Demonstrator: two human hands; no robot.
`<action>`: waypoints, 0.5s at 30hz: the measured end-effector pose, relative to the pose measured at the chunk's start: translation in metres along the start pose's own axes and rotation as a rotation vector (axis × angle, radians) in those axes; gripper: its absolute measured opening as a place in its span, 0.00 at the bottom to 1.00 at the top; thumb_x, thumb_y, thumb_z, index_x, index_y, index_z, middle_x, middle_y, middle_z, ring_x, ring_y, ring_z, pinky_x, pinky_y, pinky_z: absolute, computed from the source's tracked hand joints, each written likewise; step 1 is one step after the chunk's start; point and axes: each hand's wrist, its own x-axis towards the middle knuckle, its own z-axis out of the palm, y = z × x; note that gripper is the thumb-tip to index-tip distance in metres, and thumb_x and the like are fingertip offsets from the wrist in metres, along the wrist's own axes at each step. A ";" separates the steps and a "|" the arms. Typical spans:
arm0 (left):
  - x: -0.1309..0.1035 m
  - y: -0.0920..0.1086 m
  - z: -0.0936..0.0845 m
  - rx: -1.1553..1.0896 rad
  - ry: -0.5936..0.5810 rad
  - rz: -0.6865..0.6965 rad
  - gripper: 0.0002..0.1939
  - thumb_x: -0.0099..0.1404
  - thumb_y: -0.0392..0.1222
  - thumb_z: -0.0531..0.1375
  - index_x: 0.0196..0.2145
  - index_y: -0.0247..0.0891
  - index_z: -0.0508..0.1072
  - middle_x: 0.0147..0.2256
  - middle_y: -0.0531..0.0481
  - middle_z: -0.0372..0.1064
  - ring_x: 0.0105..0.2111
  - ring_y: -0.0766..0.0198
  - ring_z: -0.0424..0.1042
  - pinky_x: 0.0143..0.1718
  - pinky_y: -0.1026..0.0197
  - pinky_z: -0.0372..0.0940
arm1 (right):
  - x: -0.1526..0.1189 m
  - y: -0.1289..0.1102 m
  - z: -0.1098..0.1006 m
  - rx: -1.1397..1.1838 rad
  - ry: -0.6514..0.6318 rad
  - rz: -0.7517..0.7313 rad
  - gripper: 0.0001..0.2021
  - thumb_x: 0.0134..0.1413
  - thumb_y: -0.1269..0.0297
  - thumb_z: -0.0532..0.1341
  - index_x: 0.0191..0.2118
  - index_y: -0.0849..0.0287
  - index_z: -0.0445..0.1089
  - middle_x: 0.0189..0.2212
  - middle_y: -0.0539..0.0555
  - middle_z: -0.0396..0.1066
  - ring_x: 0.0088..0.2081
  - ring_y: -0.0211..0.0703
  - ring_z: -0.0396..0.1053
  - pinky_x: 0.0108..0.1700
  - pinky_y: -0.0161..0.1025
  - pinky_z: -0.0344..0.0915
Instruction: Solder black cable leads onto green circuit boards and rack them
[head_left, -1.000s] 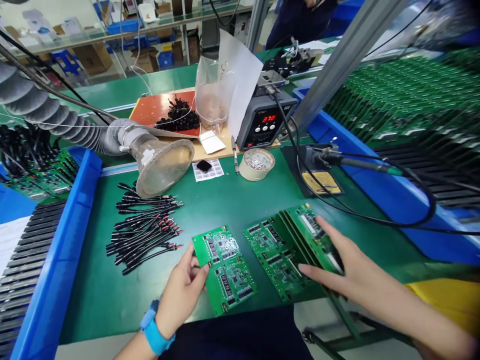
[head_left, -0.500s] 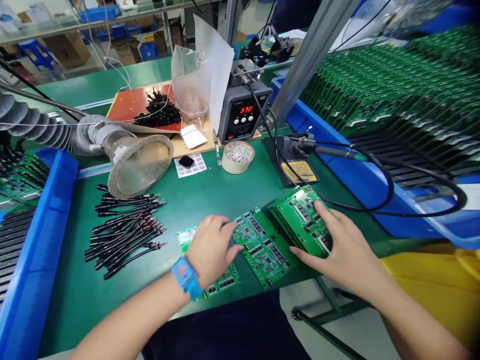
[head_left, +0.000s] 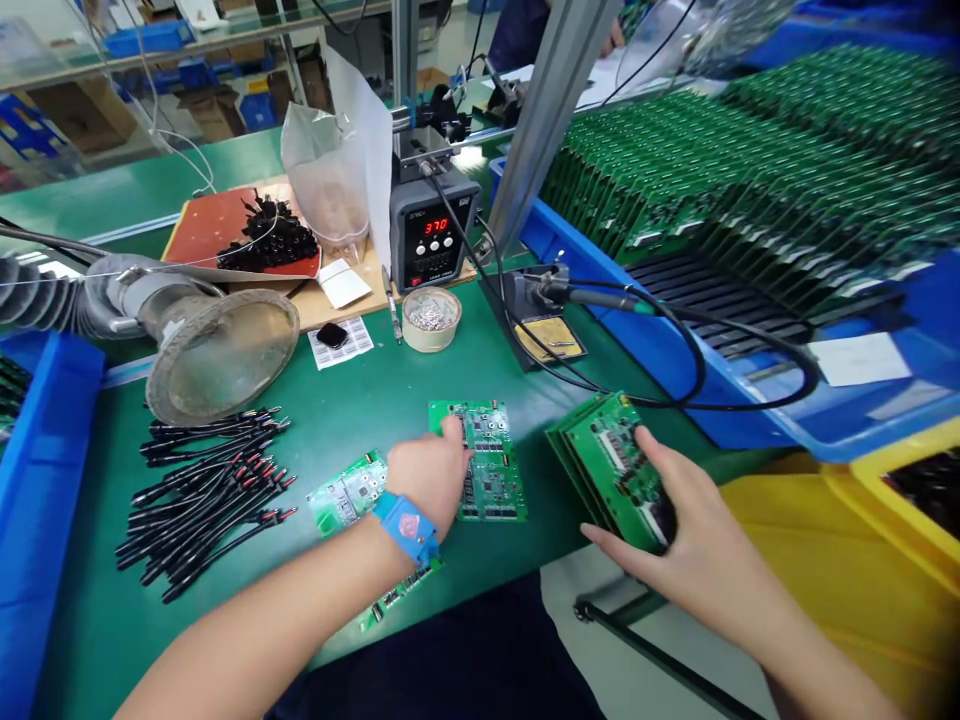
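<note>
My left hand [head_left: 429, 475], with a blue wrist strap [head_left: 409, 528], is closed at the left edge of a green circuit board [head_left: 496, 470] on the bench; some fingertips are hidden. Another circuit board [head_left: 349, 490] lies partly under my left wrist and forearm. My right hand [head_left: 694, 510] grips a tilted stack of circuit boards [head_left: 611, 470] by its right side, thumb at the lower edge and fingers at the upper. Left of my hands lies a pile of black cables [head_left: 210, 500] with some red-marked tips.
A soldering station [head_left: 433, 235] reading 370 stands behind a round tin [head_left: 431, 320] and an iron holder [head_left: 536, 300]. A fume-extractor hood [head_left: 225, 355] overhangs the left side. Blue bins [head_left: 45, 520] flank the bench; the right one holds rows of boards [head_left: 675, 170]. A yellow bin [head_left: 810, 560] stands right.
The single board by my left hand has turned to lie squarer to me, apart from the stack. My right hand keeps the stack, now tilted more steeply. The view has swung right.
</note>
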 end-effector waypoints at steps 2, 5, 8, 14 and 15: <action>-0.006 -0.004 0.003 -0.013 -0.023 0.046 0.14 0.66 0.46 0.53 0.42 0.33 0.68 0.26 0.42 0.69 0.28 0.52 0.71 0.31 0.54 0.64 | 0.004 -0.004 0.005 -0.076 0.014 0.006 0.47 0.42 0.39 0.58 0.64 0.53 0.38 0.57 0.63 0.50 0.58 0.65 0.54 0.53 0.60 0.60; -0.011 -0.018 0.009 -0.049 0.038 0.237 0.13 0.65 0.46 0.54 0.44 0.38 0.70 0.46 0.37 0.67 0.48 0.45 0.66 0.46 0.46 0.61 | 0.011 -0.012 0.010 -0.179 0.070 -0.037 0.47 0.42 0.40 0.58 0.64 0.57 0.41 0.55 0.66 0.52 0.56 0.69 0.55 0.50 0.61 0.61; -0.021 -0.039 0.019 -0.123 0.131 0.429 0.16 0.65 0.42 0.54 0.51 0.46 0.67 0.60 0.44 0.53 0.61 0.44 0.48 0.59 0.39 0.42 | 0.016 -0.020 0.013 -0.226 0.075 -0.086 0.46 0.43 0.41 0.58 0.64 0.60 0.43 0.53 0.68 0.52 0.54 0.71 0.57 0.48 0.60 0.62; -0.056 -0.065 0.026 -0.204 0.091 0.354 0.19 0.68 0.45 0.50 0.56 0.46 0.63 0.61 0.45 0.50 0.62 0.47 0.44 0.60 0.37 0.35 | 0.021 -0.035 0.020 -0.173 0.001 -0.095 0.45 0.42 0.42 0.58 0.64 0.59 0.45 0.53 0.68 0.53 0.53 0.73 0.57 0.47 0.63 0.60; -0.061 -0.064 0.025 -0.205 0.098 0.328 0.21 0.67 0.48 0.51 0.57 0.44 0.61 0.62 0.43 0.48 0.63 0.47 0.42 0.60 0.37 0.35 | 0.022 -0.037 0.020 -0.153 -0.013 -0.085 0.46 0.41 0.42 0.59 0.63 0.59 0.46 0.53 0.68 0.53 0.53 0.74 0.57 0.48 0.64 0.59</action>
